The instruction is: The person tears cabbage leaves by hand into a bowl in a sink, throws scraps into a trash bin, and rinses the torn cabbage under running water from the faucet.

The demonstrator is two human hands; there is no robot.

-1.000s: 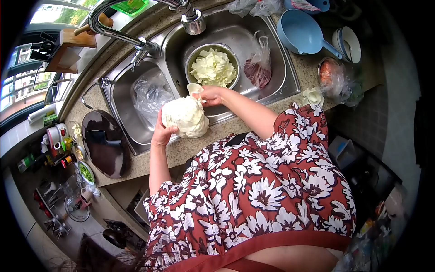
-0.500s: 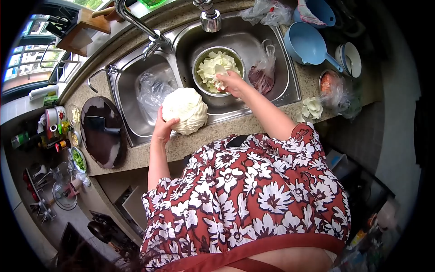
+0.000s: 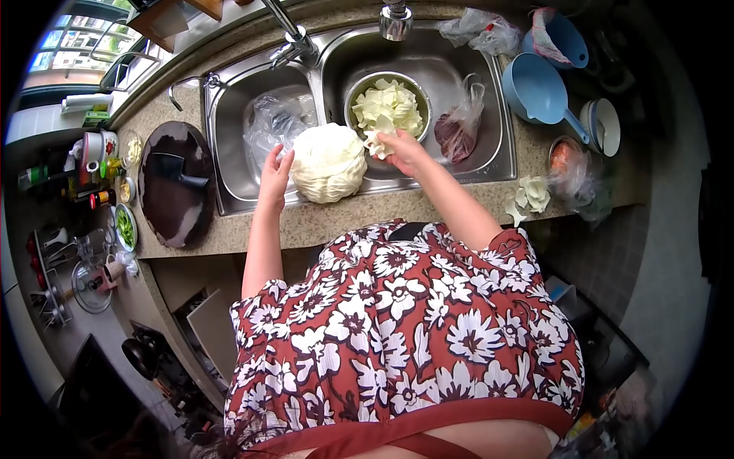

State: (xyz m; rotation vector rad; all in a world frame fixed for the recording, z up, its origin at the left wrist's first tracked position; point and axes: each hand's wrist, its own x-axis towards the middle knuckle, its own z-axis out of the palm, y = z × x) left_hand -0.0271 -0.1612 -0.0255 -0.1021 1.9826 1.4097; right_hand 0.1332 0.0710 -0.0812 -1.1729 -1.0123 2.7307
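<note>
A large pale cabbage [image 3: 329, 164] rests on the sink's front edge, near the divider between the basins. Beside its left side is my left hand [image 3: 274, 177], fingers apart; whether the fingertips touch the cabbage I cannot tell. My right hand [image 3: 404, 153] pinches a torn cabbage leaf [image 3: 380, 142] between the cabbage and a metal bowl [image 3: 424, 96]. Torn leaf pieces [image 3: 388, 105] fill that bowl, which stands in the right basin.
Crumpled clear plastic [image 3: 271, 126] lies in the left basin. A bag of dark red food [image 3: 457, 131] sits in the right one. Blue strainer [image 3: 535, 88], white bowls [image 3: 605, 126] and loose leaves [image 3: 533, 194] are on the right counter; a dark oval board with a cleaver [image 3: 177, 170] lies left.
My right hand has drawn back from the bowl toward the cabbage with a leaf in its fingers. My left hand has loosened from the cabbage's side. The camera view has shifted.
</note>
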